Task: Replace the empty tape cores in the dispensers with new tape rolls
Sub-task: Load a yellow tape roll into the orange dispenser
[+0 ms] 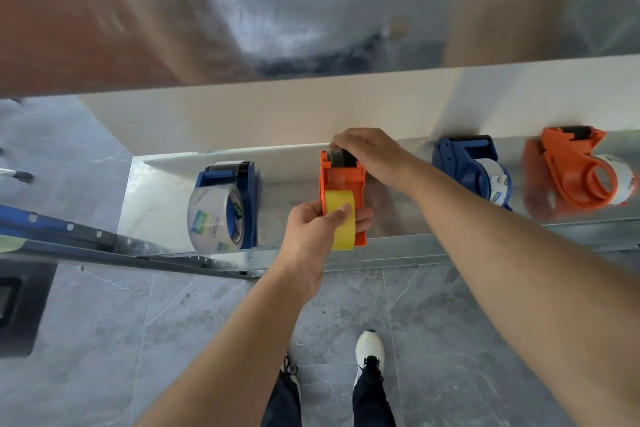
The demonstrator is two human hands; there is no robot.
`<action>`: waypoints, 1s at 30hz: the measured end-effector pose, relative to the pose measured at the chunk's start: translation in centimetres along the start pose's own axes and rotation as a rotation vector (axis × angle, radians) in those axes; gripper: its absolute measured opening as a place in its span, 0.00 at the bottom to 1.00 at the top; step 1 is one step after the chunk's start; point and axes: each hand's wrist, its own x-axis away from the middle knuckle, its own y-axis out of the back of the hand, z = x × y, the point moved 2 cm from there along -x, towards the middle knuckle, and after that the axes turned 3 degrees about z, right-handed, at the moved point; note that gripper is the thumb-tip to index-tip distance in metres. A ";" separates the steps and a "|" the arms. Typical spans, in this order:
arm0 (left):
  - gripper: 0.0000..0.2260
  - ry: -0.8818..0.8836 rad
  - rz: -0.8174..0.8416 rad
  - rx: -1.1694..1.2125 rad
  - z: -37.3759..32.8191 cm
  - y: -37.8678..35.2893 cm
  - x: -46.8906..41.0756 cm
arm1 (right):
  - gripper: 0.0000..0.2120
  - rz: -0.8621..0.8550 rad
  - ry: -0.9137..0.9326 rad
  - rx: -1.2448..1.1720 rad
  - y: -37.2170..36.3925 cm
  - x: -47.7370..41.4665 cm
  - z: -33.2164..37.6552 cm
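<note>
Four dispensers (247,204) on the desk (156,191), two blue, two orange; three carry clear rolls (211,215). Centre frame, left hand (311,236) grips the one yellow tape roll (337,201) in the middle orange dispenser (343,178), right hand (370,152) clamps its far end.

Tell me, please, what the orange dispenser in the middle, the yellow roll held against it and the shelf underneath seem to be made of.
Orange dispenser: moulded plastic, judging by its even colour and dull sheen. Yellow roll: smooth tape with a soft gloss, probably plastic film, though paper is possible. Shelf: bright sheet metal, perhaps galvanised steel, since it mirrors what stands on it.
</note>
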 end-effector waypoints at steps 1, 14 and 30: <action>0.08 -0.006 0.005 0.002 0.0 0.1 0.0 | 0.32 0.005 -0.016 -0.008 0.1 -0.1 0.1; 0.08 -0.049 0.038 0.039 -0.3 0.8 0.5 | 0.26 0.086 -0.210 -0.361 0.3 -0.2 0.6; 0.09 0.167 -0.085 0.063 -2.3 0.2 -0.3 | 0.24 0.114 -0.321 0.140 0.5 -0.7 1.1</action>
